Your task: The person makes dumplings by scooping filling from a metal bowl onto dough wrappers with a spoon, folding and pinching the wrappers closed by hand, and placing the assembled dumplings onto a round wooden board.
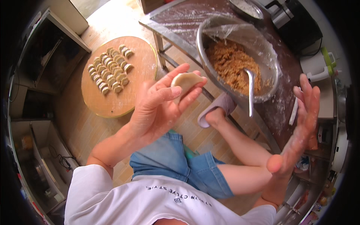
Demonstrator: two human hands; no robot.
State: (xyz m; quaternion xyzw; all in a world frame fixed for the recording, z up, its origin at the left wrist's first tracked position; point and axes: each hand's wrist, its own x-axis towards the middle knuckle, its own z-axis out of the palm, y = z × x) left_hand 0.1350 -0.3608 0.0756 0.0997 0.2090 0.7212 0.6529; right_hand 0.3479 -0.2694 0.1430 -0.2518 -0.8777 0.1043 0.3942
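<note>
A folded half-moon dumpling (186, 81) rests in my left hand (161, 105), held between the thumb and fingers. My right hand (299, 135) is raised at the right, fingers extended and thumb apart, with nothing in it. Beyond my left hand lies a round wooden board (97, 105) bearing rows of shaped dumplings (111, 70). On the table in front of me stands a large metal bowl (200, 42) of brownish minced filling (230, 60). A metal spoon (250, 95) leans in the filling, its handle over the near rim. Clear plastic film (242, 31) covers part of the bowl.
The dark table (182, 21) is dusted with flour. A dish of flour (247, 8) and a black appliance (298, 25) stand at its far side. A white stick-like object (293, 111) lies near my right hand. Open cabinets (42, 157) line the left.
</note>
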